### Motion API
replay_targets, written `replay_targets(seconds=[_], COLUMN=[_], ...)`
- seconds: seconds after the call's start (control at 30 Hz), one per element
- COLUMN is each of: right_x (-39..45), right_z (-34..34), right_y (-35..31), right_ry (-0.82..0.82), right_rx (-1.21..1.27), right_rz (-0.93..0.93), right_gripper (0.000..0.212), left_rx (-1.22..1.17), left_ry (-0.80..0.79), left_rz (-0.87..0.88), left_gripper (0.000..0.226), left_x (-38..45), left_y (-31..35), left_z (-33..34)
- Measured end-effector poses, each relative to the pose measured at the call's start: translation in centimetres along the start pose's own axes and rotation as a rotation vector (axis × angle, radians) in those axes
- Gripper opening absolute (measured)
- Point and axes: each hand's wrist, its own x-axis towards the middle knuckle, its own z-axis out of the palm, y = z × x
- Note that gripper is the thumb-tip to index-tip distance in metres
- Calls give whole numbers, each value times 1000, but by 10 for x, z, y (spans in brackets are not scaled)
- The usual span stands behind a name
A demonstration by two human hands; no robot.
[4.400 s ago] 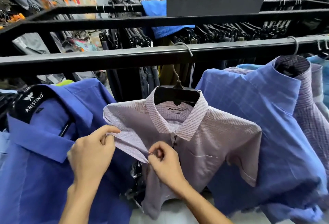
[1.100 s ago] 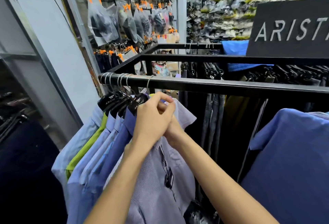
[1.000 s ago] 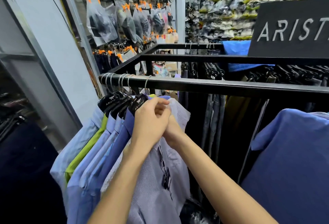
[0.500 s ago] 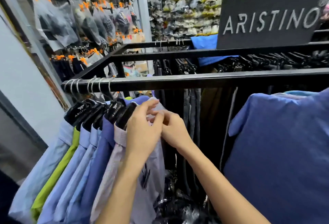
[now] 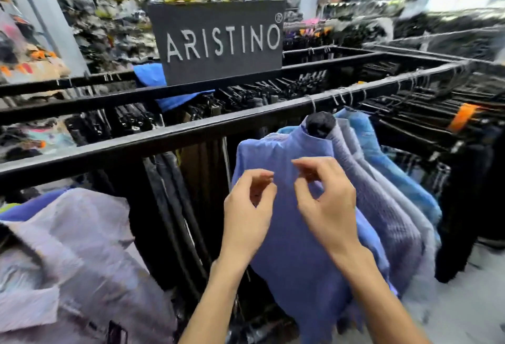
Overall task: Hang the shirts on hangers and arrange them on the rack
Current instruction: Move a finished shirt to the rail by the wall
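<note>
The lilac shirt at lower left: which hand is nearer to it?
Left. The left hand hovers just right of the lilac shirt; the right hand is farther right, over the blue shirt.

front shirt point(image 5: 289, 234): periwinkle blue, faint check | shirt behind it point(image 5: 382, 207): lilac, fine stripe | far shirt point(image 5: 382, 158): light blue | left shirt point(image 5: 82, 256): pale lilac, fine check | rack point(image 5: 136, 144): black | sign point(image 5: 218, 43): black, white lettering | draped cloth point(image 5: 153, 76): bright blue
</note>
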Motion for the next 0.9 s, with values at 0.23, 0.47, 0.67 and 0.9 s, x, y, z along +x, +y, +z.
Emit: replay_targets(seconds=[0.23, 0.47, 0.67, 0.9], right_x=[33, 54, 63, 67], right_z=[-51, -42, -8, 13], right_y=[60, 62, 48, 20], right_ry=[-304, -627, -913, -837], right_rx=[-79, 204, 462, 151], right_rz=[43, -58, -90, -577], right_gripper=[56, 53, 54, 30], left_rx=[209, 688, 794, 1300], left_ry=[-185, -422, -474, -386], left_rz=[395, 483, 381, 360], left_gripper=[41, 32, 38, 20], left_x=[39, 75, 53, 27], left_y=[15, 37, 67, 85], left_z=[59, 14, -41, -76])
